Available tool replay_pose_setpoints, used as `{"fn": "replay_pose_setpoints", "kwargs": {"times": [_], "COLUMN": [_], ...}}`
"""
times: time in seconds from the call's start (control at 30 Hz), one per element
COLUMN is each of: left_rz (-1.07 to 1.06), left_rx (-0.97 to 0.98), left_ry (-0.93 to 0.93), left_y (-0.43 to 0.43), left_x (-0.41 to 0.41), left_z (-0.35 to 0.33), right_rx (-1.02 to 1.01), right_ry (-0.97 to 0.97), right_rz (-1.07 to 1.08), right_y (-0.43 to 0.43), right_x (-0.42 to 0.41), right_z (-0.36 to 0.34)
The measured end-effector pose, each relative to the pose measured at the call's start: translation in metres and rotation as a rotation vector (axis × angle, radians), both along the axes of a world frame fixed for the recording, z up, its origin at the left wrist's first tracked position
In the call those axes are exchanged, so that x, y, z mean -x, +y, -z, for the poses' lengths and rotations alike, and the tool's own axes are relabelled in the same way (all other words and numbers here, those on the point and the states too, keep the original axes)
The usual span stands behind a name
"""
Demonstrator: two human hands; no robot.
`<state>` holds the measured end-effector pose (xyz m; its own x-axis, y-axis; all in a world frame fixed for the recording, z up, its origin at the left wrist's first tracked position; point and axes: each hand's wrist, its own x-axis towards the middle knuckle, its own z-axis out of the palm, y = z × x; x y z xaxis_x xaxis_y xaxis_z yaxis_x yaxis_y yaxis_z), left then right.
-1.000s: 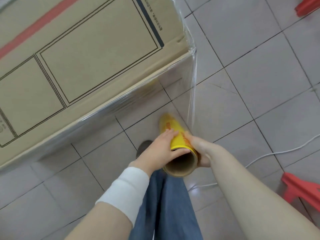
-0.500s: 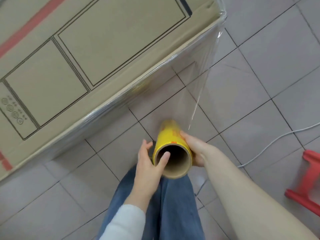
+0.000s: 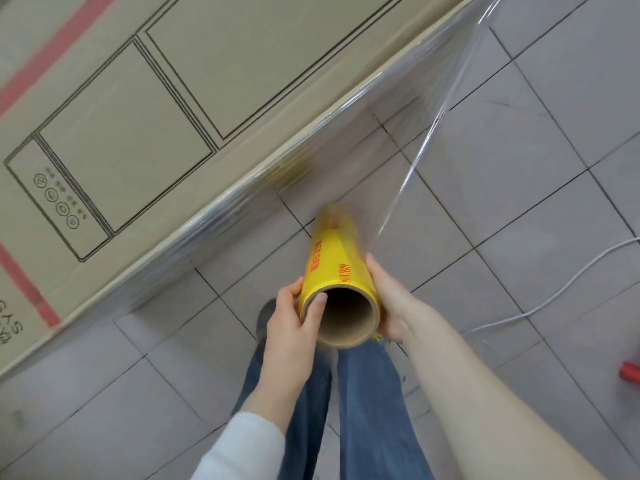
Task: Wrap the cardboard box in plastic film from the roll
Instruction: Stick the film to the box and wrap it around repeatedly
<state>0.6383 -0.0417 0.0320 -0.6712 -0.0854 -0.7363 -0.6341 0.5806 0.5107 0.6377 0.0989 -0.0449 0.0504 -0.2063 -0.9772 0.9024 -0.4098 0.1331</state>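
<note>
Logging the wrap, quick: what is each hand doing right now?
Left hand: grips the film roll at its open end.
Right hand: holds the same roll's right side.

Grey floor tiles (image 3: 561, 112), white cable (image 3: 568, 285), red object (image 3: 631, 375)

Taut film (image 3: 346, 174) walls off the gap beside the cardboard box (image 3: 173, 98); open floor (image 3: 554, 133) lies right, crossed by a cable (image 3: 519, 317).

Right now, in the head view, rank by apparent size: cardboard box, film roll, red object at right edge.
1. cardboard box, largest, though cropped.
2. yellow film roll, enlarged by nearness to the camera.
3. red object, smallest showing, but mostly out of frame: unsure.
</note>
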Motion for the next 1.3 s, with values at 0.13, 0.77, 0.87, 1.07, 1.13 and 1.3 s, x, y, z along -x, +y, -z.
{"fn": "replay_pose_setpoints", "kwargs": {"times": [0.13, 0.77, 0.87, 1.07, 1.13, 1.3], "left_rz": [0.221, 0.103, 0.543, 0.609, 0.503, 0.126], "left_rx": [-0.057, 0.101, 0.147, -0.156, -0.077, -0.021], "left_ry": [-0.081, 0.164, 0.057, 0.027, 0.121, 0.257], "left_y": [-0.033, -0.135, -0.172, -0.201, -0.204, -0.223], "left_x": [0.03, 0.011, 0.039, 0.065, 0.054, 0.011], "left_z": [0.0, -0.009, 0.004, 0.012, 0.011, 0.0], "right_rx": [0.077, 0.031, 0.05, -0.013, -0.039, -0.096], "right_ry": [0.0, 0.133, 0.188, 0.213, 0.191, 0.034], "right_rz": [-0.106, 0.018, -0.128, -0.105, -0.002, 0.302], "right_y": [-0.025, -0.143, -0.16, -0.18, -0.189, -0.221], "right_x": [0.013, 0.001, 0.01, 0.021, 0.007, -0.036], "right_z": [-0.007, -0.012, -0.014, -0.021, -0.02, -0.006]}}
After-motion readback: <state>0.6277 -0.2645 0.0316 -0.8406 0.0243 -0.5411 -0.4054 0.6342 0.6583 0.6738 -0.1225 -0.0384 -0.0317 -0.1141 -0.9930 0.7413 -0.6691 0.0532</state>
